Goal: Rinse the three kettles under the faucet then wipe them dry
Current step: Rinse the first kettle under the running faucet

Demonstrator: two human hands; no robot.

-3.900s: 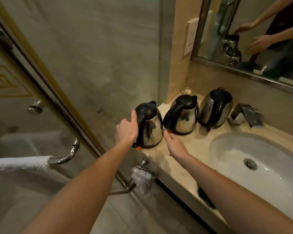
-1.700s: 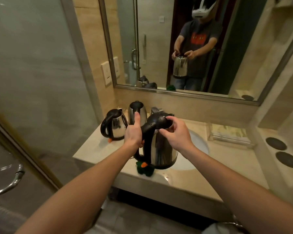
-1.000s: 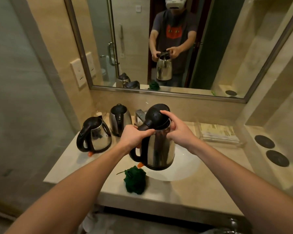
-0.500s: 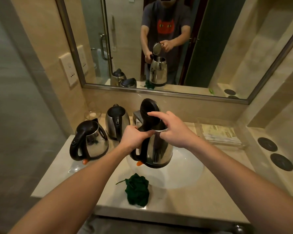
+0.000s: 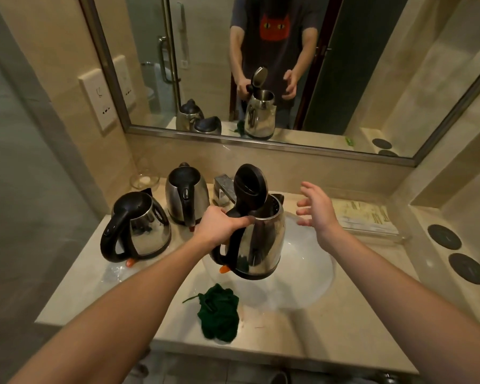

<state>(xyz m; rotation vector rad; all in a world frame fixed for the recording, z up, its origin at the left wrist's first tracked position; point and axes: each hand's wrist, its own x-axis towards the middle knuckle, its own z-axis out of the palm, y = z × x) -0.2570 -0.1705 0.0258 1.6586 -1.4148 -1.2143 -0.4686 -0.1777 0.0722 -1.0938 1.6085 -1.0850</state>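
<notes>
Fingers point(image 5: 240, 221) of left hand point(image 5: 219, 225) wrapped round handle of kettle point(image 5: 261, 239), held at frame centre over sink point(image 5: 310, 275), lid point(image 5: 250, 182) flipped up. Right hand point(image 5: 315, 207) spread, empty, beside it. Rinse of 1st kettle just starting; next, probably turn on faucet point(image 5: 223, 187). Other 2 kettles point(image 5: 161, 217) waiting left.

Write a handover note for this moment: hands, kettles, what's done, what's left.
Left hand: gripping the handle of the held kettle, lid flipped open, over the sink.
Right hand: open, empty, beside that kettle.
Two other kettles stand on the counter, lids closed, left of the faucet.
Green cloth on the counter's front edge.
Done: first kettle opened.
Left: no water visible; rinse and wipe all three.
</notes>
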